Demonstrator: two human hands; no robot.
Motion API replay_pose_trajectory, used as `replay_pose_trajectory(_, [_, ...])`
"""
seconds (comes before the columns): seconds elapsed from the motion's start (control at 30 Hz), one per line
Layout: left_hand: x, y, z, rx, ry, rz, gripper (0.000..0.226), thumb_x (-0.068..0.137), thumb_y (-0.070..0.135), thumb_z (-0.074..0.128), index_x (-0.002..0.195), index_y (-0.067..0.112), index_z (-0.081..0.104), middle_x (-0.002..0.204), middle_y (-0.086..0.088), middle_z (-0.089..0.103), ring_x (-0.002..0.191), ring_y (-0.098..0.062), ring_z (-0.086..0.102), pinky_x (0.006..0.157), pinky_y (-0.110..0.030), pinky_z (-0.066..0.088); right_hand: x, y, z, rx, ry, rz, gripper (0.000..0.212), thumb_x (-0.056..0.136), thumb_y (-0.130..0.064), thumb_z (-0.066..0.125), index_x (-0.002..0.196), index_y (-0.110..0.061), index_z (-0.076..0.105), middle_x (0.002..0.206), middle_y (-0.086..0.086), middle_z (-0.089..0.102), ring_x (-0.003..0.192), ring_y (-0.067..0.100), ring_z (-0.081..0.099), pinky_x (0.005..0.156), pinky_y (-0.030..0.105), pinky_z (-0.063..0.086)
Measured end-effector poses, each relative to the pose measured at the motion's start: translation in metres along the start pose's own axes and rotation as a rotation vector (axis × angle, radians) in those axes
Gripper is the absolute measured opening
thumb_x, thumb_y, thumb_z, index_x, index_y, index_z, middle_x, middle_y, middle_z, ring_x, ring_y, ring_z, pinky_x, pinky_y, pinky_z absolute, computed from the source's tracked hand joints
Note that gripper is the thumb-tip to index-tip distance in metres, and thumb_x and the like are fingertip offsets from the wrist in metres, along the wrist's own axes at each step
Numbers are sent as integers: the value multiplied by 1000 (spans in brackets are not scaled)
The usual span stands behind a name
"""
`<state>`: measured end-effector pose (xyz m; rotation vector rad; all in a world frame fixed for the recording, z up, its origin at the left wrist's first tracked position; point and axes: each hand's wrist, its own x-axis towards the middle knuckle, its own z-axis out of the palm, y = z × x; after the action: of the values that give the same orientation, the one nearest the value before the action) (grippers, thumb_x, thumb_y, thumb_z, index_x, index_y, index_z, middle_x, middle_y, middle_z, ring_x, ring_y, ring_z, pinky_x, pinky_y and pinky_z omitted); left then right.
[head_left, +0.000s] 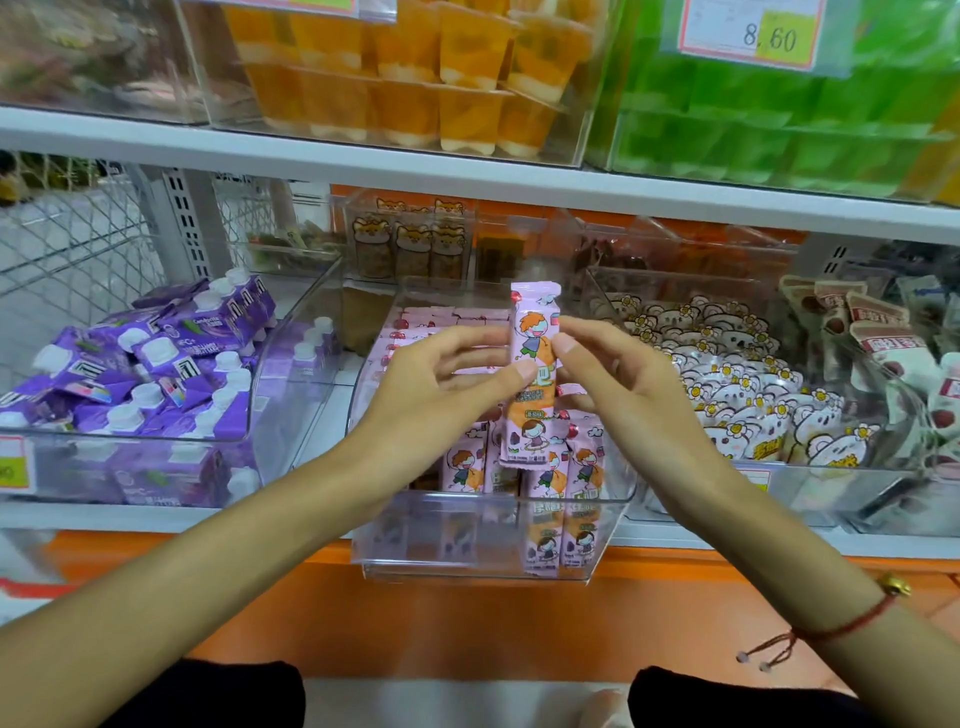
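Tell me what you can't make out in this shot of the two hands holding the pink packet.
Head view: small print on the pink packet is too small; thumbs of the left hand and right hand cover part.
Head view: price tag is cut by the top edge; its fine print is blurred.
Head view: label at far left is cut by the frame edge.
Head view: the hands hide part of the clear bin behind them.

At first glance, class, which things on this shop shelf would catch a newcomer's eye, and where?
Dead centre, the left hand and right hand hold a pink snack packet upright above its clear bin. Purple pouches fill the left bin, and orange jelly cups line the shelf above.
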<state>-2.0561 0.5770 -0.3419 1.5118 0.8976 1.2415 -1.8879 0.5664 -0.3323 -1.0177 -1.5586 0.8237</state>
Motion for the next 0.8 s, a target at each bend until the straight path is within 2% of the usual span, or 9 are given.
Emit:
replay_pose_trajectory(0.1, [0, -1, 1, -29, 10, -7, 34, 78, 29, 75, 109, 31, 63, 101, 15, 73, 91, -2, 70, 77, -14, 55, 1, 2, -1, 20, -2, -8, 14, 94, -28, 56, 97, -38, 66, 88, -17, 70, 81, 0, 67, 76, 19, 55])
replay_pose_trajectory(0.2, [0, -2, 1, -21, 57, -4, 34, 76, 28, 76, 107, 28, 61, 102, 14, 72, 89, 0, 69, 78, -15, 55, 1, 3, -1, 14, 11, 3, 14, 93, -28, 57, 103, -33, 65, 86, -15, 70, 81, 0, 66, 77, 21, 56])
replay_pose_trajectory(0.3, [-2, -4, 4, 112, 114, 84, 30, 77, 29, 76, 102, 32, 60, 110, 19, 65, 96, 4, 64, 82, -20, 54, 1, 3, 0, 17, 34, 19, 15, 92, -28, 59, 106, -28, 63, 82, -18, 69, 79, -1, 65, 78, 21, 56])
replay_pose_trajectory(0.43, [-5, -5, 9, 218, 94, 159, 41, 72, 31, 80, 106, 35, 57, 107, 24, 61, 89, 5, 60, 73, -19, 53, 0, 3, 4, 111, 92, 63, 19, 88, -25, 64, 105, -19, 62, 76, -12, 69, 74, 2, 67, 71, 20, 56])
replay_pose_trajectory(0.5, [-4, -5, 9, 204, 94, 179, 40, 74, 24, 80, 105, 34, 56, 104, 21, 62, 83, 7, 61, 67, -11, 50, 0, 2, 3, 111, 89, 86, 22, 85, -28, 66, 105, -19, 63, 82, -7, 70, 78, 5, 68, 77, 26, 58])
replay_pose_trajectory(0.6, [-1, -3, 4, 92, 83, 132, 37, 81, 16, 75, 108, 33, 55, 107, 14, 64, 85, 5, 66, 69, -8, 49, 2, 2, -3, 106, 54, 114, 20, 90, -28, 61, 109, -25, 64, 99, -6, 71, 90, 8, 68, 86, 28, 56])
replay_pose_trajectory(0.7, [0, -1, 1, -32, 56, 41, 35, 86, 17, 69, 116, 26, 53, 108, 13, 68, 90, 1, 69, 70, -11, 52, 2, 2, -4, 95, -52, 136, 24, 93, -24, 58, 117, -28, 61, 105, -7, 72, 96, 8, 68, 85, 24, 55])
replay_pose_trajectory(0.8, [-1, -2, 4, -11, 51, 39, 26, 91, 14, 62, 114, 23, 56, 111, 13, 67, 96, -1, 67, 74, -12, 52, -1, 2, -1, 85, -53, 122, 21, 91, -19, 61, 110, -29, 63, 99, -3, 73, 90, 7, 70, 78, 21, 56])
